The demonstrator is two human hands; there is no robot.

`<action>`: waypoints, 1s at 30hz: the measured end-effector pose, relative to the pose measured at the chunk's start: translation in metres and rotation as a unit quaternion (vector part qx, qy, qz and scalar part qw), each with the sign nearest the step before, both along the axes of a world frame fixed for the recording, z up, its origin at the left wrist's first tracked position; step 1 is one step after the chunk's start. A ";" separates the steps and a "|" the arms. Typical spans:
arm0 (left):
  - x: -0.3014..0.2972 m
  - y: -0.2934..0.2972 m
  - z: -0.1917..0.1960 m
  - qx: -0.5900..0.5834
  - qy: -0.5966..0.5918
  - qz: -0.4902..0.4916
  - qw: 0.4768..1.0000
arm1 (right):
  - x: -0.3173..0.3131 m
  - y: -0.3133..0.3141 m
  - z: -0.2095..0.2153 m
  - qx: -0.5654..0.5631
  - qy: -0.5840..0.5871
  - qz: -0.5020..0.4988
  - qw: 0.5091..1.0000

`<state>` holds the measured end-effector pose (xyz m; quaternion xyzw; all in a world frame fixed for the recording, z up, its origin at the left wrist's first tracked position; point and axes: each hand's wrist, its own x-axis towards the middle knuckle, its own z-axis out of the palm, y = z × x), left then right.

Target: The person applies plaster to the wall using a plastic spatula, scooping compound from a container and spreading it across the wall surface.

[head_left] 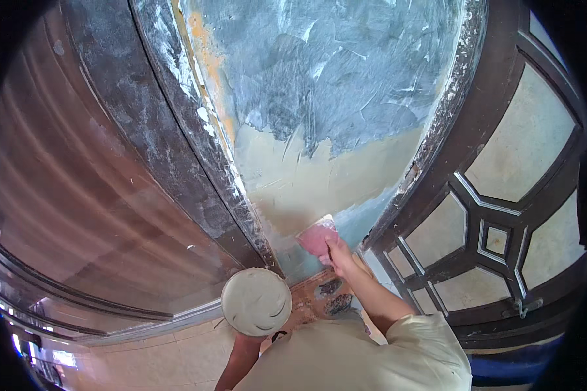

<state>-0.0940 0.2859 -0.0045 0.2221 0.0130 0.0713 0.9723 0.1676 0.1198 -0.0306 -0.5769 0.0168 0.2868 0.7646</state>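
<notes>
In my right hand (336,255) is a putty knife (317,237) with a pink blade, gripped with the thumb along its upper side. The blade's far edge lies against the wall, at the lower part of a beige band of wet filler (313,177). A round tub (255,302), full to the rim with smooth beige filler, is held up by my left hand (248,341). The fingers of that hand are mostly hidden beneath the tub. Above the band, the wall (346,72) is blue-grey with streaky white trowel marks.
A dark, scuffed frame (195,124) borders the wall on the left, beside a brown glossy panel (111,189). To the right stands a dark door (437,195) with light panes and a metal latch (523,306). Pale floor tiles (156,358) lie at lower left.
</notes>
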 end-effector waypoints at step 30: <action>0.022 -0.016 -0.005 -0.004 0.005 0.031 1.000 | -0.036 0.036 0.010 0.098 -0.044 0.075 0.991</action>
